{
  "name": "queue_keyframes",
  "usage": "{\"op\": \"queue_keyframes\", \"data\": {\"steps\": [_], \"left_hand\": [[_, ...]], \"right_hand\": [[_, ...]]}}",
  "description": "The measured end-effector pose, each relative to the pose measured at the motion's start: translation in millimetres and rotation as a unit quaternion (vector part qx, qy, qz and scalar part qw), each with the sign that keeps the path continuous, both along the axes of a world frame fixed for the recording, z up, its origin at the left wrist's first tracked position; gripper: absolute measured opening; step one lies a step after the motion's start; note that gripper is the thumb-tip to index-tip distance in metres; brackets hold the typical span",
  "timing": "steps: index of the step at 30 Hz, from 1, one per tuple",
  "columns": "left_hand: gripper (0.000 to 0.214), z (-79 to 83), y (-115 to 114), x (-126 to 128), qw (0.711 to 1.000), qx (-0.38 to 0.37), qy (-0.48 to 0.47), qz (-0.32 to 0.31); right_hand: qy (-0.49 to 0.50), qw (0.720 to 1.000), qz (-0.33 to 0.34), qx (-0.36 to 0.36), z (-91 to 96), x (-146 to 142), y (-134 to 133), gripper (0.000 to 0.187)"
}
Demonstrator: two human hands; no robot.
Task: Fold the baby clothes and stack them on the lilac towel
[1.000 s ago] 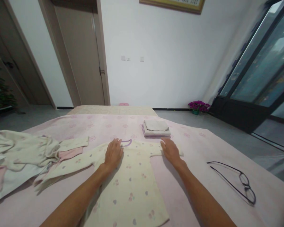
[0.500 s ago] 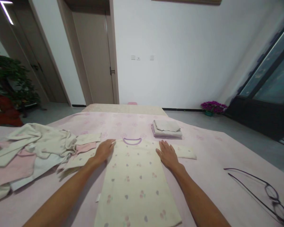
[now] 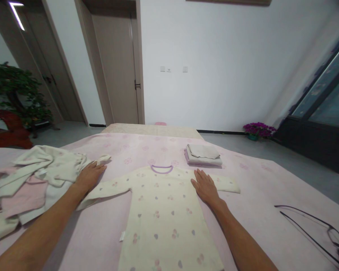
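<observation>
A cream child's long-sleeved shirt (image 3: 164, 210) with a purple neckline and small fruit prints lies spread flat before me, its collar facing away. My right hand (image 3: 205, 185) rests flat with fingers spread at the shirt's right shoulder, where the right sleeve begins. My left hand (image 3: 90, 176) is over the near edge of a rumpled pile of clothes (image 3: 56, 165), fingers stretched out and palm down. The left sleeve of the shirt lies extended toward that hand, its end below my wrist. Pink and white pieces show in the pile.
A folded stack of clothes (image 3: 203, 155) sits beyond the shirt on the pink flowered bed cover (image 3: 251, 180). Black-framed glasses (image 3: 313, 226) lie open at the right. Farther off are a door (image 3: 115, 67), a green plant (image 3: 14, 94) and purple flowers (image 3: 258, 129).
My left hand has moved left from the shirt's shoulder to the clothes pile. Clothes that covered the left sleeve have shifted away, and the sleeve now shows. My right hand stays at the right shoulder.
</observation>
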State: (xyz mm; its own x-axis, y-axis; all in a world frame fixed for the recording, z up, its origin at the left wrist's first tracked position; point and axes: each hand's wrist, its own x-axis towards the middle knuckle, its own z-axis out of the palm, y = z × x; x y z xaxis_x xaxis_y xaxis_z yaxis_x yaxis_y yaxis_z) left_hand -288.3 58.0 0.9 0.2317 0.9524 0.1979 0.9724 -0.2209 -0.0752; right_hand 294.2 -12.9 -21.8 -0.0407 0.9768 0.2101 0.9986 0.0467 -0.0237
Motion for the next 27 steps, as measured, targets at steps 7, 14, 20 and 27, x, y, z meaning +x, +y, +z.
{"op": "queue_keyframes", "data": {"steps": [7,14,20,27], "left_hand": [[0.043,12.4,-11.1,1.9,0.999,-0.027,-0.007,-0.021],[0.051,21.7,-30.4,-28.2,0.995,-0.050,0.014,-0.089],[0.054,22.8,-46.5,-81.2,0.991,-0.055,0.006,-0.124],[0.044,15.0,-64.1,-50.9,0.996,-0.036,-0.064,-0.047]], "right_hand": [[-0.010,1.000,0.001,0.002,-0.8,1.1,0.3,0.061],[-0.013,1.000,0.007,0.005,-3.4,4.5,1.7,0.060],[-0.014,1.000,0.004,0.006,-7.3,6.4,4.1,0.060],[-0.021,1.000,-0.005,0.006,-5.2,2.1,4.0,0.060]]}}
